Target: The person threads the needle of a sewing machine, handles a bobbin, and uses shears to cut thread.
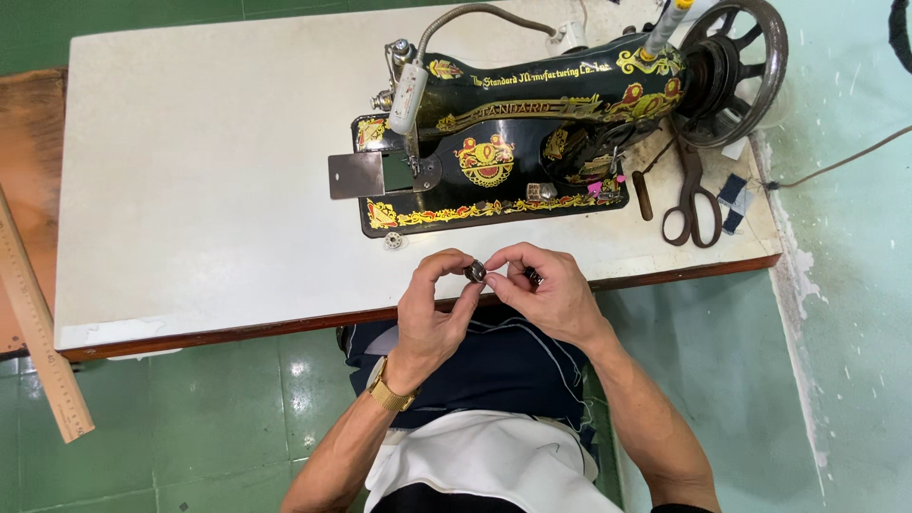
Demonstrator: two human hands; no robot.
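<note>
- A white sewing table (190,190) with a dark wooden edge fills the upper and middle part of the frame, above a green tiled floor (237,418).
- A black sewing machine (532,123) with gold and red ornament lies across the upper centre of the table, its spoked handwheel (736,66) at the upper right and a metal slide plate (356,175) sticking out at its left end.
- Dark blue cloth (494,366) lies over the person's lap at the lower centre, just below the table edge.
- A wooden ruler (38,323) leans along the left edge of the frame.
- Dark scissors (692,199) lie on the table right of the machine base, handles toward the bottom of the frame.
- The left hand (427,313), with a gold wristwatch (388,391) on its wrist, sits at the centre just over the near table edge; its thumb and forefinger are pinched on a small round metal bobbin case (475,272).
- The right hand (551,294) is just beside it, fingertips meeting the same bobbin case from the right, the other fingers curled in around a small dark part that is too hidden to tell.
- A small round bobbin (393,241) lies on the table just below the machine's lower left corner.
</note>
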